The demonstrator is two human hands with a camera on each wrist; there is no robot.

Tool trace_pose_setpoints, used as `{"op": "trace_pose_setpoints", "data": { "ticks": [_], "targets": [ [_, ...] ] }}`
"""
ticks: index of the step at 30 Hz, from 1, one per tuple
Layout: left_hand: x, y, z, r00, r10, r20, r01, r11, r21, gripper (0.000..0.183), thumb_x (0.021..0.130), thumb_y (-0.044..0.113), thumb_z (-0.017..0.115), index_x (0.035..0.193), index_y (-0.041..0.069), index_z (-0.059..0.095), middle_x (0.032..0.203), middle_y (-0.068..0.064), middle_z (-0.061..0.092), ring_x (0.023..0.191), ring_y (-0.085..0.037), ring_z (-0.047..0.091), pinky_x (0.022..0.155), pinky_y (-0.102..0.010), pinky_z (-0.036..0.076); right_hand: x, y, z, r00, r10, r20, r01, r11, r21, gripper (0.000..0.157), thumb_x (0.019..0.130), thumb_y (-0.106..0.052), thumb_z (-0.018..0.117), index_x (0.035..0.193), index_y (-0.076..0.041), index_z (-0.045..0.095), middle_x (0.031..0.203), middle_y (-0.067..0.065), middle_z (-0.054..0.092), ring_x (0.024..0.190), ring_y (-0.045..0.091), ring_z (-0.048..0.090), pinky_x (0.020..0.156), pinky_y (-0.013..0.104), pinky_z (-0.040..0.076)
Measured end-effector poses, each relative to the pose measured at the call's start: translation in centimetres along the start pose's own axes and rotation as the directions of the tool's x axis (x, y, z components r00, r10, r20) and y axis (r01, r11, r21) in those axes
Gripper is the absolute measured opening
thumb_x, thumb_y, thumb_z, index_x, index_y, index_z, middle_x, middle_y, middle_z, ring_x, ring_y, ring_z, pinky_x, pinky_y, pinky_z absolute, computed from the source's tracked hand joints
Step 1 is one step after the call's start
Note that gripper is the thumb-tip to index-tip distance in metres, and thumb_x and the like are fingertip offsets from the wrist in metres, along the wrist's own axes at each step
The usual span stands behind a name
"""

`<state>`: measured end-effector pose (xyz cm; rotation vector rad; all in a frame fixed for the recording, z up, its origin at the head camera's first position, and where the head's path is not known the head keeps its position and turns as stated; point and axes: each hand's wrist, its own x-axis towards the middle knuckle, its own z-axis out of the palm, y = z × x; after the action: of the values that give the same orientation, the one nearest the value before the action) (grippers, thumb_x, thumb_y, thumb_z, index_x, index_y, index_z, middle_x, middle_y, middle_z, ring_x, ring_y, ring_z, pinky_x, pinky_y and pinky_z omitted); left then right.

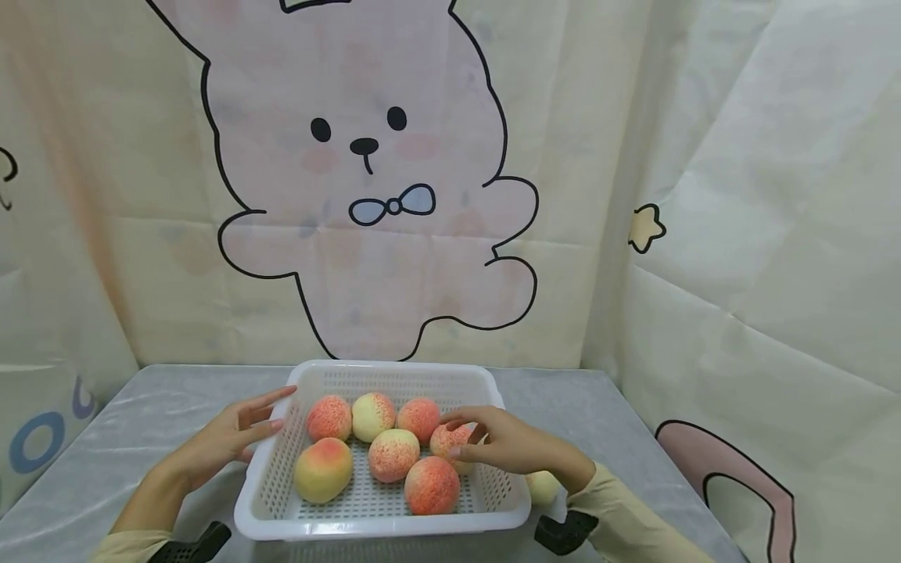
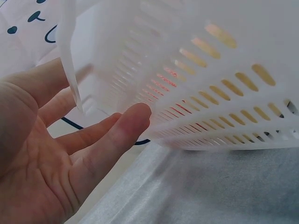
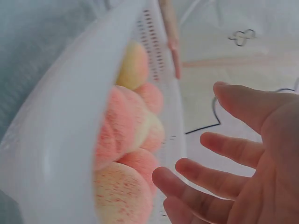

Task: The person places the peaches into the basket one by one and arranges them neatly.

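A white plastic basket (image 1: 380, 525) with slotted walls holds several toy peaches, among them a yellow-red peach (image 1: 324, 471) at the left and a redder peach (image 1: 432, 485) at the front. My left hand (image 1: 228, 438) is at the basket's left side, fingertips right at the rim; in the left wrist view its fingers are extended beside the slotted wall. Over the right part of the basket, my right hand (image 1: 503, 439) overlaps a speckled peach (image 1: 450, 446), which it partly hides. The right wrist view shows that hand's fingers (image 3: 215, 179) loosely spread, with nothing between them.
Outside the basket at its right, a pale peach (image 1: 543, 486) lies on the grey cloth-covered table (image 1: 556, 391), partly behind my right wrist. Curtains with a cartoon bear (image 1: 380, 258) hang behind the table and along both sides.
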<state>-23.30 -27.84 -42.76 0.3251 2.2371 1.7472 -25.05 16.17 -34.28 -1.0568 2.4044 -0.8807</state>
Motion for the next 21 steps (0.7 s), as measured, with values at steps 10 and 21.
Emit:
{"op": "trace_pose_setpoints", "data": {
  "ticks": [10,21],
  "targets": [
    [-0.1,0.0,0.0,1.0,-0.001,-0.009,0.001,1.0,0.023,0.069,0.105,0.027,0.055,0.163,0.017,0.019,0.163,-0.032,0.021,0.124,-0.026,0.062,0.086,-0.049,0.06,-1.7,1.5,-1.7,0.994,-0.024,-0.107,0.035,0.994,0.1,0.045,0.103,-0.027,0.059,0.145,-0.013,0.053,0.14,0.021,0.059,0.106,0.025,0.067,0.083,0.028,0.055],
    [0.0,0.0,0.0,1.0,-0.016,-0.023,0.016,1.0,0.017,0.07,0.104,0.027,0.056,0.163,0.017,0.02,0.163,-0.032,0.021,0.124,-0.029,0.062,0.085,-0.048,0.061,-4.0,3.4,-2.9,0.965,-0.036,-0.26,0.085,0.98,0.18,0.046,0.104,-0.02,0.058,0.147,-0.005,0.048,0.142,0.03,0.055,0.108,0.033,0.067,0.091,0.035,0.058]
  ]
}}
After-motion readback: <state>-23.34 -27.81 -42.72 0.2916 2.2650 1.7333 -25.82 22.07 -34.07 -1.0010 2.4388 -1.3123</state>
